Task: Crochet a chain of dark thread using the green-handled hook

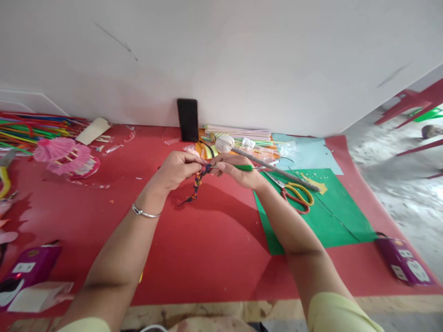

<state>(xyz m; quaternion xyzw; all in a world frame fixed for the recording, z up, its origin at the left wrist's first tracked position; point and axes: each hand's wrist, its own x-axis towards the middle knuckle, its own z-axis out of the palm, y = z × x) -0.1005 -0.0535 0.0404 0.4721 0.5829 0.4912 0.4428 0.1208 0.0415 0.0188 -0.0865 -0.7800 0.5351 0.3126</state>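
Yarn piece: I have the dark, orange-flecked yarn strip [197, 183] in front of me above the red table [194, 249]; its top is at the fingertips, between the hands.
Yarn's long axis: it hangs toward the near side, leaning a little left, its loose end lowest.
Nearer hand: the left hand [182, 168] is closer to the hanging length.
Left grip: thumb and fingers pinched together on the yarn, at the left of its top.
Right grip: the right hand [235, 170] is curled closed around a green-handled hook [243, 168].
Hook's line: left to right, handle toward the right, slim end at the yarn; I can't make out its tip.
Wrapping: a clear plastic bag [289, 148] at the far right; I can't tell its contents.
Right side: scissors [288, 186] on a green sheet [332, 230].
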